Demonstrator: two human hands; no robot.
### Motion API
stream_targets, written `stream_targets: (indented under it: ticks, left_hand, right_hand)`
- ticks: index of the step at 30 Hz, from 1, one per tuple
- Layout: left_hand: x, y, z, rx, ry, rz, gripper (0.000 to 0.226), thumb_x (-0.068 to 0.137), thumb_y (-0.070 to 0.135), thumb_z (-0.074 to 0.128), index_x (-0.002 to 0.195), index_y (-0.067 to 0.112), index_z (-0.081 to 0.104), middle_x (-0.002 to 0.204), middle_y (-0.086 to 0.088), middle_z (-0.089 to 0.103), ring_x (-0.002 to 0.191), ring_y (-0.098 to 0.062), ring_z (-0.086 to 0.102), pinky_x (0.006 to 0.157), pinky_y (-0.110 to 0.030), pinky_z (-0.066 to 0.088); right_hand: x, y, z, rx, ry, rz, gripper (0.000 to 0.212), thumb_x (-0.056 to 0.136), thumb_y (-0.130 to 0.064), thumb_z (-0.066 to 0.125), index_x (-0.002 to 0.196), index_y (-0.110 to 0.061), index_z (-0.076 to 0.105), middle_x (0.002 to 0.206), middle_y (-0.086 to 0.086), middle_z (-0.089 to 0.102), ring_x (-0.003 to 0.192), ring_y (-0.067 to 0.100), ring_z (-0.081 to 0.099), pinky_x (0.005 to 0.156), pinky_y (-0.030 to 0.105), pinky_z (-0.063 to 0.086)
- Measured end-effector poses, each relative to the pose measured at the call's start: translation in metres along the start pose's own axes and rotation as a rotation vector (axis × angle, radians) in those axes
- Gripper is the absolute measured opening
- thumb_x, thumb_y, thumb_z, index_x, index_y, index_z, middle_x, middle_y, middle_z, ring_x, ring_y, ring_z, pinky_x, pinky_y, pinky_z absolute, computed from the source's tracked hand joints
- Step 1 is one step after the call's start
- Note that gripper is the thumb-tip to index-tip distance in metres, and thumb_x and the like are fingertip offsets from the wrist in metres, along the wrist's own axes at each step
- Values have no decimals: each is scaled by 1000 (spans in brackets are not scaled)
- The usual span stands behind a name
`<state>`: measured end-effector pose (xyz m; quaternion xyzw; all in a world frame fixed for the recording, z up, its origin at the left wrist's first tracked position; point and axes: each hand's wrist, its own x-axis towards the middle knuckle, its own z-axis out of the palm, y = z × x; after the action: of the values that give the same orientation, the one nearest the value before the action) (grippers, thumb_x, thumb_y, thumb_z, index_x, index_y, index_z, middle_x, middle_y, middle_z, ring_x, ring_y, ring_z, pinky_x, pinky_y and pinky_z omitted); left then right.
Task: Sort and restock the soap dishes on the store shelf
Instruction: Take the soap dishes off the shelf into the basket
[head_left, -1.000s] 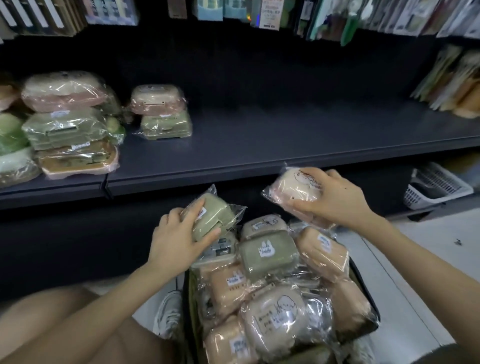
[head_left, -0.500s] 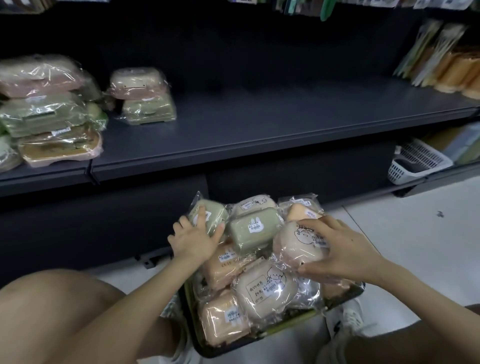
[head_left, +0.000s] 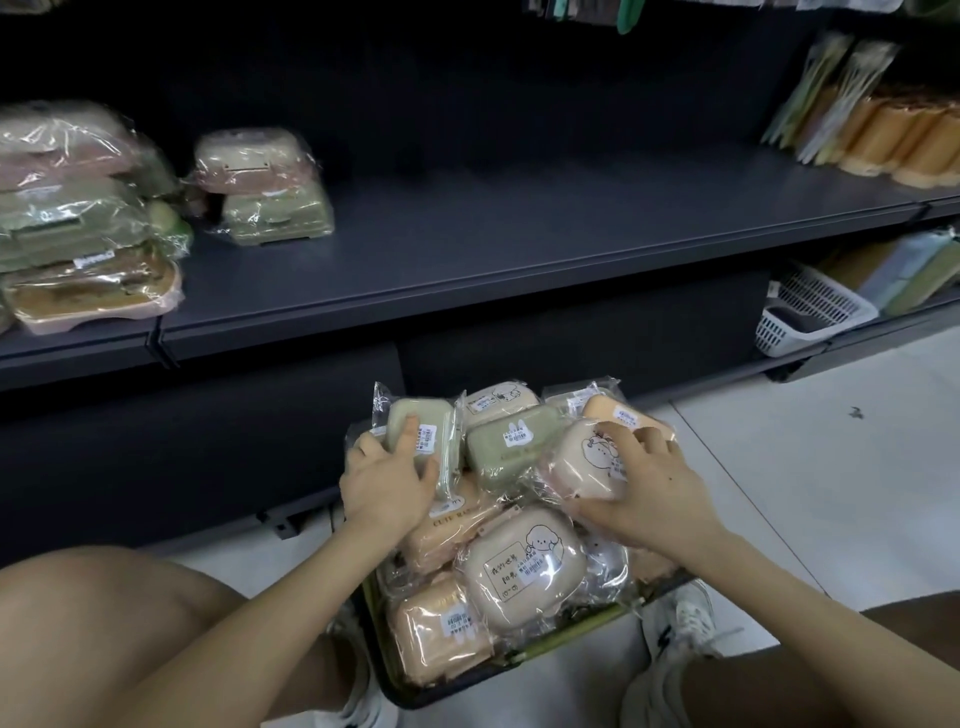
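The basket (head_left: 431, 699) on the floor is heaped with wrapped soap dishes. At its far left corner the left hand (head_left: 387, 483) grips a green soap dish (head_left: 415, 423), fingers curled around it (thumb on its near edge). At the basket's far right, the right hand (head_left: 644, 488) clasps a cream soap dish (head_left: 574, 462), fingers spread and bent over it. Above and beyond the basket, the shelf (head_left: 519, 249) carries stacked soap dishes (head_left: 265, 187) toward its left end.

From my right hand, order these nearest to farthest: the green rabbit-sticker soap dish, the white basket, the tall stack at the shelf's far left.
1. green rabbit-sticker soap dish, just left of the right hand
2. white basket, low on the right
3. tall stack, at the shelf's far left
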<state>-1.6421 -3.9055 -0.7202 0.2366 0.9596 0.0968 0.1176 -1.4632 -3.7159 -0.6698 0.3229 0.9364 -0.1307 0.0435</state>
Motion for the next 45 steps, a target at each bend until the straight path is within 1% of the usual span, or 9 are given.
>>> stream_targets:
  ticks: [6, 10, 14, 25, 32, 35, 39, 43, 45]
  left_hand:
    - [2, -9, 0, -110, 99, 87, 58, 97, 47, 41, 148, 25, 28, 146, -18, 26, 130, -35, 30, 102, -41, 37]
    - [4, -15, -1, -207, 71, 138, 57, 97, 43, 44, 149, 25, 27, 147, -16, 26, 131, -33, 33, 102, -38, 38]
    - [6, -21, -5, -179, 48, 166, 56, 97, 42, 45, 149, 27, 28, 146, -16, 26, 129, -32, 34, 99, -37, 40]
    - [13, -27, -48, -97, 60, 216, 46, 95, 36, 50, 139, 23, 45, 135, -10, 40, 122, -29, 40, 98, -36, 42]
    - [29, -52, -119, 81, 221, 185, 40, 95, 35, 51, 129, 17, 57, 124, -9, 53, 116, -30, 49, 94, -39, 45]
    - [38, -83, -153, 128, 427, 172, 33, 91, 27, 58, 118, 10, 65, 115, -14, 58, 107, -35, 53, 87, -44, 48]
    - [62, -135, -198, 181, 710, 111, 24, 81, 15, 70, 100, 0, 69, 100, -23, 61, 89, -43, 55, 73, -48, 48]
    - [103, -179, -235, 277, 790, 74, 36, 80, 21, 70, 109, -1, 65, 109, -31, 58, 96, -48, 55, 77, -53, 47]
    - [128, -195, -250, 317, 768, 75, 47, 83, 35, 57, 115, 2, 63, 114, -33, 57, 101, -50, 54, 81, -56, 48]
  right_hand:
    - [4, 1, 26, 116, 51, -17, 103, 66, -71, 70, 147, -31, 20, 140, 2, 36, 123, 27, 41, 91, 41, 48]
    - [2, 3, 32, 169, 37, -14, 117, 65, -69, 72, 153, -28, 7, 146, 3, 30, 130, 25, 38, 98, 39, 43]
    - [3, 9, 26, 192, 13, -13, 120, 60, -70, 74, 152, -33, 6, 147, -1, 29, 131, 23, 38, 97, 39, 42]
    - [27, -9, -15, 140, 40, -123, 81, 74, -61, 70, 142, -31, 37, 138, -3, 45, 118, 19, 51, 80, 26, 39]
    - [81, -92, -43, 277, 142, -260, 46, 91, -40, 62, 131, -18, 55, 131, 2, 55, 108, 20, 60, 87, 29, 45]
    - [117, -144, -50, 333, 167, -343, 43, 93, -38, 60, 130, -16, 56, 130, 4, 57, 113, 21, 57, 91, 29, 42]
    - [176, -214, -56, 346, 164, -415, 52, 95, -39, 56, 140, -16, 45, 140, 8, 49, 126, 27, 48, 98, 34, 39]
    - [235, -274, -55, 302, 147, -413, 73, 93, -45, 58, 151, -20, 23, 150, 12, 34, 133, 35, 38, 103, 41, 36]
    - [261, -298, -57, 321, 145, -415, 86, 89, -49, 62, 154, -23, 12, 154, 14, 26, 137, 37, 31, 107, 44, 34]
